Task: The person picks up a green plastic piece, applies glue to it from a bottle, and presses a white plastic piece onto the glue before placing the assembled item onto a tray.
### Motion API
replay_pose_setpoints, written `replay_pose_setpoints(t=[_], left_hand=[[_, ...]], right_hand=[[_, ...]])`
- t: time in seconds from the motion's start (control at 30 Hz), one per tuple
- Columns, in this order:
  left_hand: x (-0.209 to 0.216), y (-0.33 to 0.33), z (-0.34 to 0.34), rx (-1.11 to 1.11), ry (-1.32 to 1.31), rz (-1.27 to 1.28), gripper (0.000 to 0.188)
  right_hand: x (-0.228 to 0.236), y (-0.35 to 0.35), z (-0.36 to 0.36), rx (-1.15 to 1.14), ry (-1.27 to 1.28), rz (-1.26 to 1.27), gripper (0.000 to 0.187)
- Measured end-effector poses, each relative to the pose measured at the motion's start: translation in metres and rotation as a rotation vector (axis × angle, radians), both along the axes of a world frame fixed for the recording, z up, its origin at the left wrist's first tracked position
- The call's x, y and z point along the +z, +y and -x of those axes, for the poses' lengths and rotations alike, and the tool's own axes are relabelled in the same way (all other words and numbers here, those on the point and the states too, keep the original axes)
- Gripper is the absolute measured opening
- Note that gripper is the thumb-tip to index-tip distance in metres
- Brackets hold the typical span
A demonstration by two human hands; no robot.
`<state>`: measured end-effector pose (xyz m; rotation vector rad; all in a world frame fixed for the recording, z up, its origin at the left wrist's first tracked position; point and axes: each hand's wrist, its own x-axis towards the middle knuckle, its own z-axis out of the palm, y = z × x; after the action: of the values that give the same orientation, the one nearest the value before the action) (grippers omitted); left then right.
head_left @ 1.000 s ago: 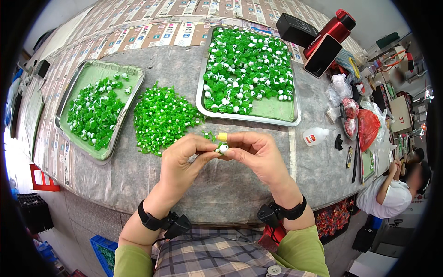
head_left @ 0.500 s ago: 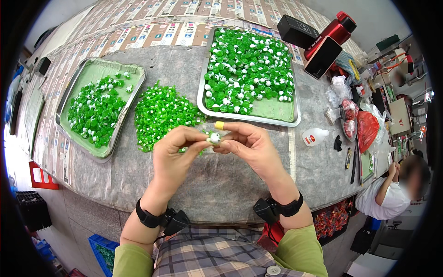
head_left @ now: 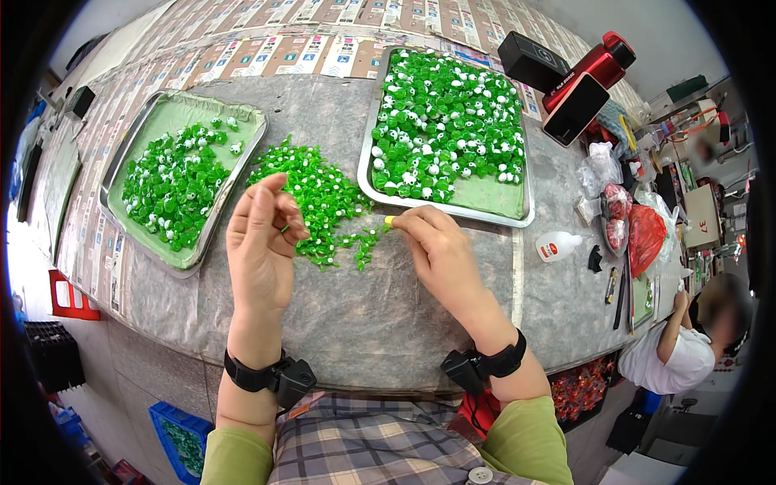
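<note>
My left hand (head_left: 263, 238) is raised over the table between the left tray and a heap of small green pieces with white tips (head_left: 319, 198). Its fingers are loosely curled and apart, and no object shows in them. My right hand (head_left: 440, 255) reaches palm down to the heap's right edge, a yellow wrap (head_left: 389, 221) on one fingertip. The fingers are drawn together; whatever they pinch is hidden beneath them. Some loose green pieces (head_left: 364, 245) lie just left of these fingertips. No white eyeball-like bead shows in either hand.
A left metal tray (head_left: 179, 263) and a larger right tray (head_left: 493, 212) hold green pieces with white eyeball-like beads. At right are a white bottle (head_left: 558, 246), phone (head_left: 576, 109), red flask (head_left: 594, 69), black box (head_left: 529, 61) and red bag (head_left: 647, 238). Another person (head_left: 671, 347) sits at far right.
My hands have come apart. The green and white piece they held between them no longer shows. My left hand has moved left and turned up; my right has turned palm down beside the heap.
</note>
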<state>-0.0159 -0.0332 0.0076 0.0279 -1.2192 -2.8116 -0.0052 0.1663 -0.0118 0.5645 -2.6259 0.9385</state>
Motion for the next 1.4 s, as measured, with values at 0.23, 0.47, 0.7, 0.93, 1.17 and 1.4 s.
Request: replay_pose_setpoints(t=[0.23, 0.47, 0.7, 0.93, 1.17, 1.4], left_hand=[[0.004, 0.017, -0.007, -0.096, -0.046, 0.398, 0.02], [0.0, 0.027, -0.011, -0.214, -0.049, 0.563, 0.016], [0.001, 0.035, -0.017, -0.194, 0.358, 1.107, 0.03], [0.003, 0.038, -0.018, -0.255, 0.529, 1.076, 0.019], [0.002, 0.036, -0.022, -0.334, 0.058, 0.514, 0.015], [-0.002, 0.035, -0.019, -0.359, -0.078, 0.407, 0.016]], right_hand=[[0.001, -0.003, -0.002, -0.066, -0.105, -0.089, 0.016], [-0.006, -0.005, -0.001, -0.066, -0.126, -0.157, 0.012], [0.016, 0.008, -0.011, 0.105, -0.699, 0.599, 0.01], [0.034, 0.021, -0.021, 0.13, -0.676, 0.68, 0.011], [0.068, 0.134, -0.054, -0.688, 0.228, 0.759, 0.011], [0.007, 0.182, -0.064, -0.71, -0.22, 0.482, 0.041]])
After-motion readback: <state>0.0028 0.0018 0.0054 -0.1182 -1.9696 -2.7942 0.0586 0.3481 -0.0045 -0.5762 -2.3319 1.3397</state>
